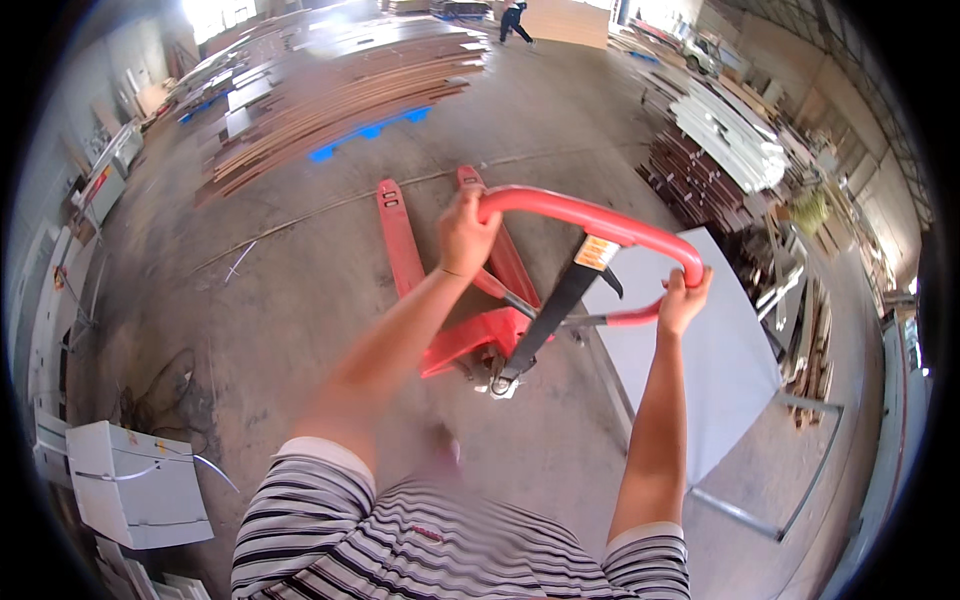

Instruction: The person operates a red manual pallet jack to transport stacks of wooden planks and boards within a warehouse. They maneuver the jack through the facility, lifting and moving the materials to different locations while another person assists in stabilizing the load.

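Observation:
A red pallet jack (480, 335) stands on the floor in front of me, its two forks pointing away and carrying nothing. Its looped red handle (590, 212) is tilted toward me on a black shaft. My left hand (468, 236) is closed around the left end of the loop. On the loop's right end, my right hand (684, 300) is wrapped in the same way. A black lever (612, 282) sticks out below the handle's middle, between my hands and touched by neither.
Long brown boards (340, 110) lie stacked on a blue pallet (370, 132) ahead left. White and brown profiles (715, 140) are piled at the right. A white panel (700, 380) on a metal frame stands close right. A white box (140, 490) sits left; a person (514, 22) is far ahead.

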The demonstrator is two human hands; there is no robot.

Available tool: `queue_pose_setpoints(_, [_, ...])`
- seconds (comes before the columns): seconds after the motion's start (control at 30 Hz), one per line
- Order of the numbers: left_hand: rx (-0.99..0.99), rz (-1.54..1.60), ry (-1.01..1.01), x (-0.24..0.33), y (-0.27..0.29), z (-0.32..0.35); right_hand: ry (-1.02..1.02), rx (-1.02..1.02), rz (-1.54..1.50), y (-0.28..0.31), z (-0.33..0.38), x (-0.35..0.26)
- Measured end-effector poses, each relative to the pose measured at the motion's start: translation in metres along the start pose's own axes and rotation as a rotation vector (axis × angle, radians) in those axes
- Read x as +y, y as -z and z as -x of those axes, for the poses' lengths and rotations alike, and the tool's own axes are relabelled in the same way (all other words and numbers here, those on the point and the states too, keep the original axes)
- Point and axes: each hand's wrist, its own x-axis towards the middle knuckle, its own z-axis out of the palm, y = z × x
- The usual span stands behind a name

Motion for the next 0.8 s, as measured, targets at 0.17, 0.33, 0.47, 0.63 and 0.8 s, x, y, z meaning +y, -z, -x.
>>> queue_pose_setpoints(0.17, [-0.012,0.017,-0.062,-0.045,-0.073,-0.043,-0.067,-0.03,0.073,-0.056,-0.066,0.054])
queue_pose_setpoints(0.33, [0.008,-0.053,-0.061,-0.105,-0.15,-0.1,-0.077,-0.07,0.06,-0.12,-0.122,0.092])
queue_pose_setpoints(0.47, [-0.038,-0.033,0.033,-0.145,-0.228,-0.142,-0.072,-0.086,0.029,-0.159,-0.166,0.122])
queue_pose_setpoints(0.63, [-0.02,-0.048,0.055,-0.186,-0.294,-0.188,-0.051,-0.105,-0.035,-0.221,-0.227,0.164])
queue_pose_setpoints(0.8, [0.009,-0.03,0.054,-0.189,-0.365,-0.195,-0.032,-0.139,-0.037,-0.25,-0.316,0.245])
